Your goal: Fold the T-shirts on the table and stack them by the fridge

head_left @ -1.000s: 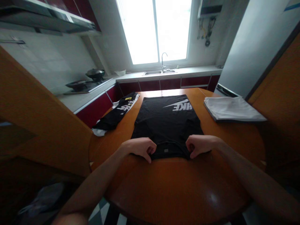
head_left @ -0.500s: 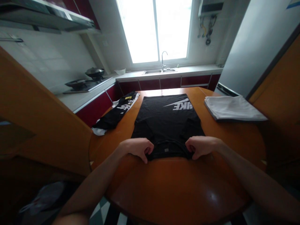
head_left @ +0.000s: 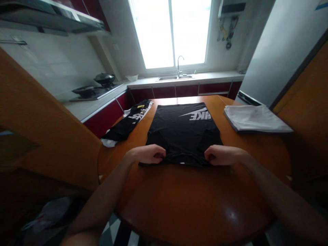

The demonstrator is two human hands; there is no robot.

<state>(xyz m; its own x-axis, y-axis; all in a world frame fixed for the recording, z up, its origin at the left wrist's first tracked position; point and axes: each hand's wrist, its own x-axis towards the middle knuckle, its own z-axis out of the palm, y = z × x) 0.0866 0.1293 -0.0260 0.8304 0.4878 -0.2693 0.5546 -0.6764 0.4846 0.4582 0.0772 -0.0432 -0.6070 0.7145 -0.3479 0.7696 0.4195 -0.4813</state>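
The black shirt [head_left: 183,131] lies flat mid-surface [head_left: 194,198], its near edge pinched by the fingers of the left hand [head_left: 148,153] and right hand [head_left: 220,154], set apart, likely to keep it straight.

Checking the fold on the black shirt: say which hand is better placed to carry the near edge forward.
Neither alone, probably. The left hand and right hand each pinch a near corner of the black shirt, evenly spaced. If one must lead, it is too close to call.
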